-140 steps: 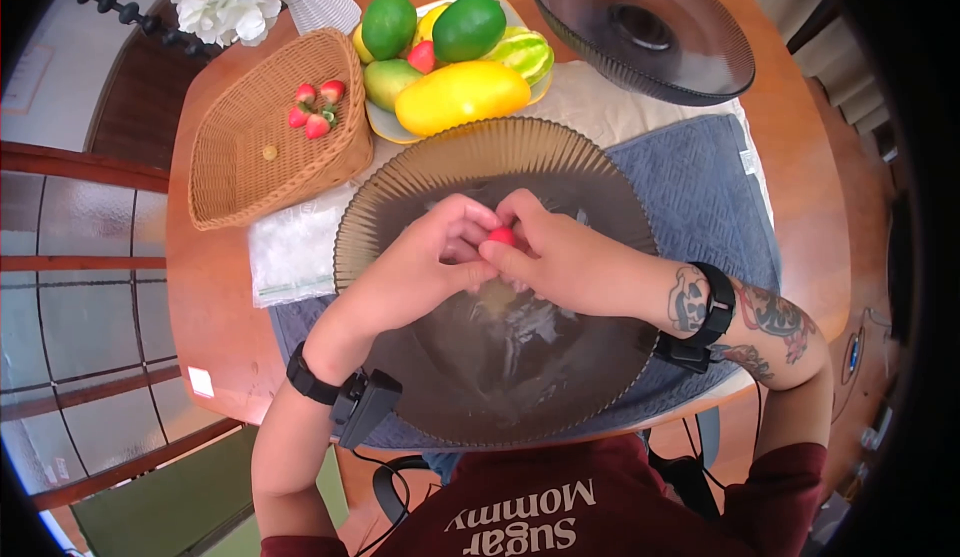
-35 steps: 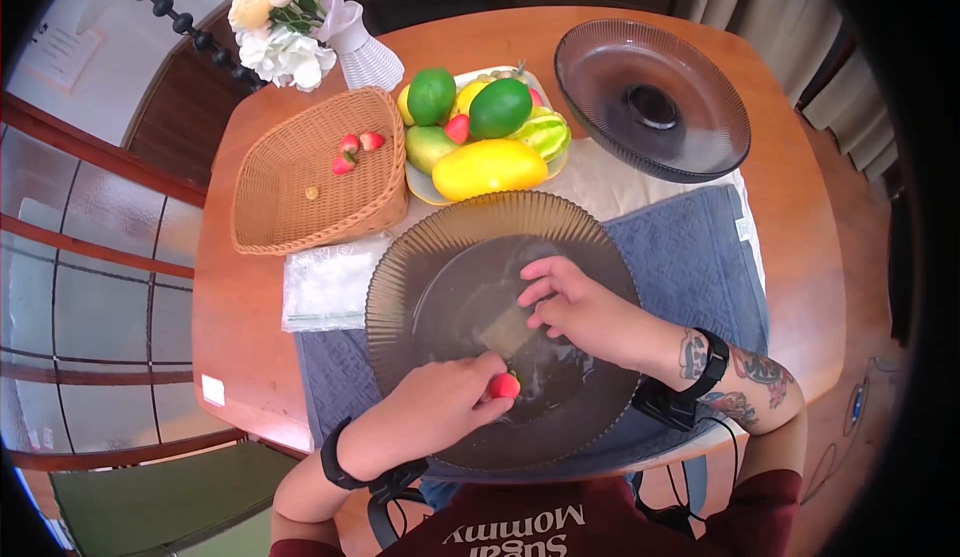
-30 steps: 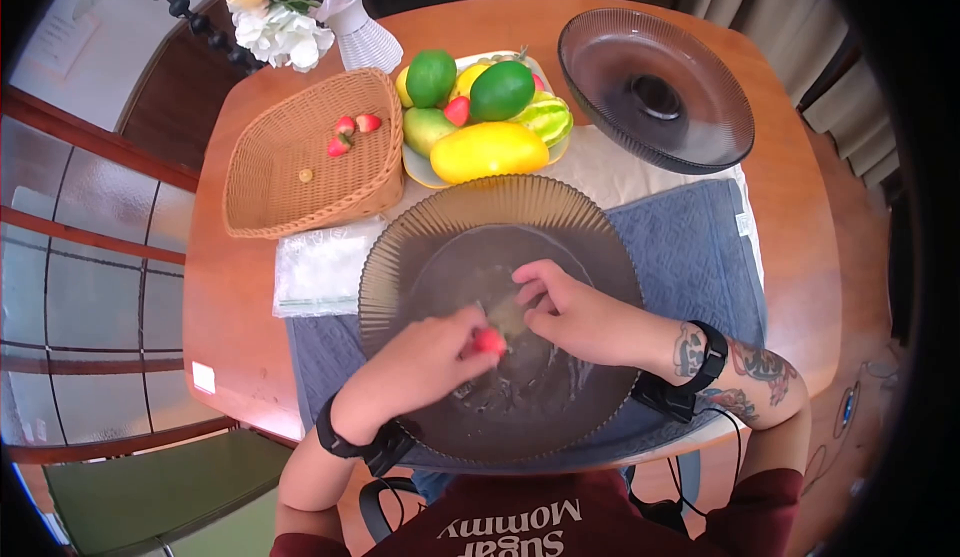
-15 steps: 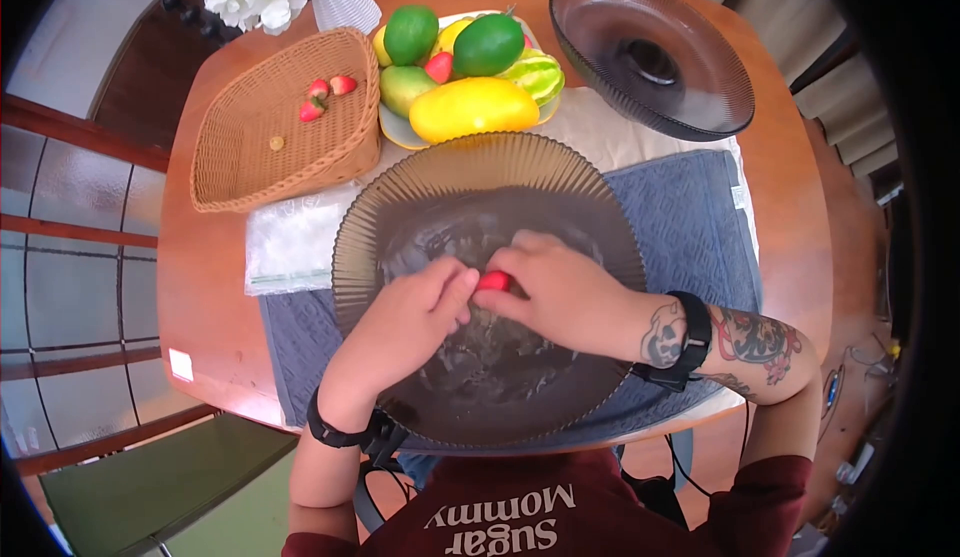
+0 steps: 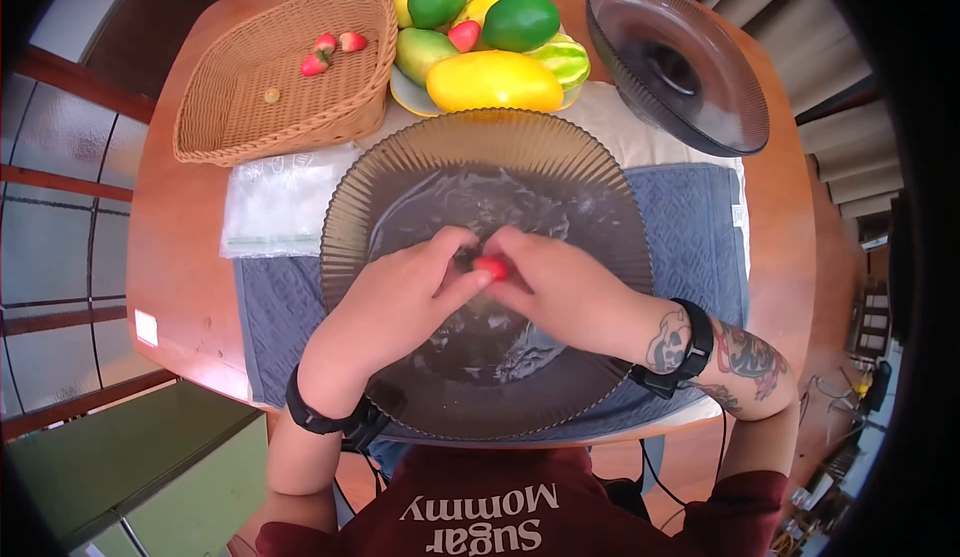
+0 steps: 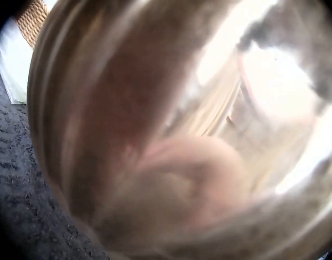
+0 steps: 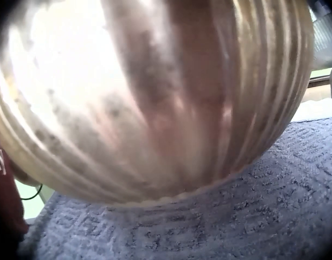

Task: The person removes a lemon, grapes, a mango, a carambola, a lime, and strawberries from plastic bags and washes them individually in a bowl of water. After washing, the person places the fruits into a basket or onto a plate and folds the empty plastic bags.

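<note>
A red strawberry [image 5: 491,268] is between both hands, over the middle of a large ribbed, smoky glass bowl [image 5: 485,417] with water in it. The left hand [image 5: 395,297] has its thumb on the fruit, fingers bent round its far side. From the other side the right hand [image 5: 565,287] pinches it with thumb and fingers. In the left wrist view, the blurred fingers of the left hand [image 6: 204,173] show behind the glass bowl [image 6: 52,114]. Only the ribbed bowl wall [image 7: 263,97] and faint pinkish shapes appear in the right wrist view.
Upper left, a wicker basket [image 5: 235,72] holds three strawberries and a small tan round thing. A plate of mixed fruit [image 5: 495,82] stands behind the bowl, a second glass dish [image 5: 735,107] at upper right. A plastic bag [image 5: 275,207] and blue towel [image 5: 690,237] lie beside the bowl.
About a second ago the left hand held the strawberry alone; now both hands hold it, close together. The basket has one strawberry fewer than in the oldest frame. The head view has shifted.
</note>
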